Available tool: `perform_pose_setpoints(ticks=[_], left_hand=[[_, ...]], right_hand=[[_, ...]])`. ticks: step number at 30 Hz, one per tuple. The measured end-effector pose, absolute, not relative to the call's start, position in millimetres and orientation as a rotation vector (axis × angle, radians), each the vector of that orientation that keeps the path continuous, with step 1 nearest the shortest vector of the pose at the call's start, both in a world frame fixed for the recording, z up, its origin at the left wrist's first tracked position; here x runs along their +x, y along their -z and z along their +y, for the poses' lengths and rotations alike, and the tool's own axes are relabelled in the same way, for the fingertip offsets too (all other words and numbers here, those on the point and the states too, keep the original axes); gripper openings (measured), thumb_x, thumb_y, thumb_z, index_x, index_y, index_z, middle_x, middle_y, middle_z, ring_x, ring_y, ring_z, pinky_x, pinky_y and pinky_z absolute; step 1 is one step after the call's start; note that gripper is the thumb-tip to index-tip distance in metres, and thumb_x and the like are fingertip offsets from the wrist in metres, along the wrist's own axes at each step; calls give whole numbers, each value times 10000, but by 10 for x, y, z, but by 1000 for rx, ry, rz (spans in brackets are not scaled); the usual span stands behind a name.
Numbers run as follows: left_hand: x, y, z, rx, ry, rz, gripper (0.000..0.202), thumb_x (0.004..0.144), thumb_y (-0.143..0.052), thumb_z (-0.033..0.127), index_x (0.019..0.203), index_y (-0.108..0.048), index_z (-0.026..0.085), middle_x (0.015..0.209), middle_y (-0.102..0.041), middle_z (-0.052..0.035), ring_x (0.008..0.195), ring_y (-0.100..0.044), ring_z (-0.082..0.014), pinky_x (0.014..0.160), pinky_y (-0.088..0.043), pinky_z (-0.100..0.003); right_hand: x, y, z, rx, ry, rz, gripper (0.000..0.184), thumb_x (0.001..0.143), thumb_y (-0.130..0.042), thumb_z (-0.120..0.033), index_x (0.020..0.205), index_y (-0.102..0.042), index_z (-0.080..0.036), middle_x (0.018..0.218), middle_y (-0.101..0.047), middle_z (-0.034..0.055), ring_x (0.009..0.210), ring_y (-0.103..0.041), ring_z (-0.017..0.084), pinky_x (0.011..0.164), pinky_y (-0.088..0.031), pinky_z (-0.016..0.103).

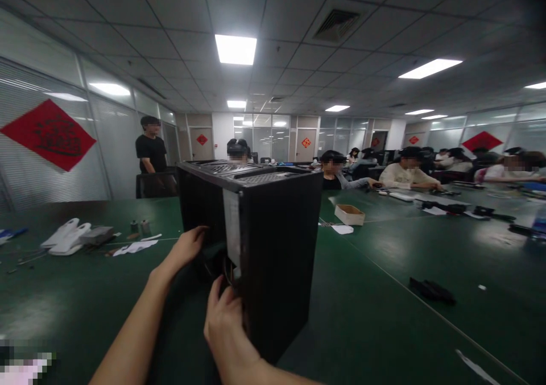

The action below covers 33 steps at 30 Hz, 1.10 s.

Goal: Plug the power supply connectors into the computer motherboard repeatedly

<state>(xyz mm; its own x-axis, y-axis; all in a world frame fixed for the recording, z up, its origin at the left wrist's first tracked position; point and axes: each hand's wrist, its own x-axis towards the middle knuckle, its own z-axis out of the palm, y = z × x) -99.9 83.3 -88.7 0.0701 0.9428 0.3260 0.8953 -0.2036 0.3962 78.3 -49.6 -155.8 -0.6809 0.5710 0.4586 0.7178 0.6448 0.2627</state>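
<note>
Case: boxy black metal computer case (pixel 260 248) mid-frame, upright on green table (pixel 384 294)
Left hand (pixel 187 248): fingers reaching inside the open side, grip unclear
Right hand (pixel 226 317): gripping the case's near corner edge

Can't see the left hand (pixel 187 248) fingertips — buried inside the computer case (pixel 256 248). Right hand (pixel 226 317) fingers tucked behind its edge. Bottom-left corner pixelated, faces blurred out — small bits on the table (pixel 384 294) too tiny to tell.

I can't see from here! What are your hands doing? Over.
Left hand reaching inside the black computer case. Right hand gripping its near edge. Nothing blocking.
</note>
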Motion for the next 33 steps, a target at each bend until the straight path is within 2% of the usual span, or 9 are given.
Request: perform_pose_setpoints(ticks=[3, 6, 9, 12, 14, 16, 20, 25, 33], left_hand=[[-949, 950, 877, 2352, -616, 1919, 549, 982, -268, 457, 1088, -703, 139, 1095, -726, -141, 1027, -671, -257, 851, -480, -305], [-813, 954, 818, 2507, -427, 1917, 660, 974, -225, 559, 900, -742, 155, 911, -740, -148, 905, -688, -262, 780, -468, -309], [-644, 924, 740, 2647, -389, 1858, 640, 958, -263, 595, 927, -738, 167, 948, -738, -146, 950, -674, -268, 810, -457, -313], [-502, 879, 671, 2662, -319, 1843, 614, 921, -344, 636, 999, -726, 161, 990, -735, -157, 968, -673, -292, 803, -473, -332], [-432, 836, 617, 2630, -232, 1850, 542, 914, -414, 586, 1057, -714, 159, 1019, -733, -164, 971, -679, -308, 794, -489, -353], [-374, 779, 547, 2613, -121, 1866, 427, 917, -464, 459, 1098, -706, 158, 1061, -727, -171, 993, -680, -323, 803, -500, -378], [-264, 646, 371, 2620, 90, 1885, 335, 890, -483, 285, 1077, -721, 142, 1076, -723, -193, 1015, -678, -346, 815, -512, -407], [-120, 509, 175, 2628, 204, 1856, 304, 854, -532, 275, 996, -746, 112, 1035, -728, -211, 981, -687, -351, 804, -520, -394], [106, 391, -47, 2613, 358, 1797, 316, 853, -553, 295, 1053, -748, 146, 1044, -730, -189, 968, -683, -343, 774, -512, -381]], right_hand=[[1074, 1566, -406, -1308, 874, -2337, 484, 870, -448, -96, 1328, -519, 46, 695, -655, 179, 491, -581, 189, 402, -417, 269], [1500, 1474, -229, -1195, 957, -2377, 437, 910, -486, -152, 1311, -535, 15, 713, -644, 154, 500, -601, 183, 426, -412, 260], [1951, 1375, 30, -1164, 1029, -2441, 387, 993, -423, -275, 1274, -569, -53, 761, -660, 136, 521, -630, 188, 423, -358, 259], [2283, 1359, 268, -1114, 1110, -2386, 298, 1004, -404, -259, 1124, -639, -120, 738, -667, 85, 530, -639, 185, 441, -278, 278], [2412, 1388, 369, -1081, 1119, -2339, 272, 1003, -410, -259, 975, -656, -145, 699, -657, 58, 517, -622, 166, 460, -223, 293], [2489, 1424, 420, -1035, 1117, -2307, 289, 1004, -418, -284, 868, -639, -156, 676, -648, 45, 505, -597, 146, 482, -186, 308], [2598, 1473, 440, -967, 1111, -2241, 320, 1000, -434, -318, 790, -613, -158, 638, -625, 36, 510, -543, 120, 523, -173, 318], [2747, 1497, 470, -884, 1112, -2248, 311, 997, -451, -327, 794, -618, -161, 636, -616, 27, 524, -500, 109, 543, -173, 322], [2937, 1488, 500, -808, 1110, -2273, 333, 1001, -439, -340, 802, -640, -164, 633, -609, 21, 530, -469, 115, 553, -172, 319]])
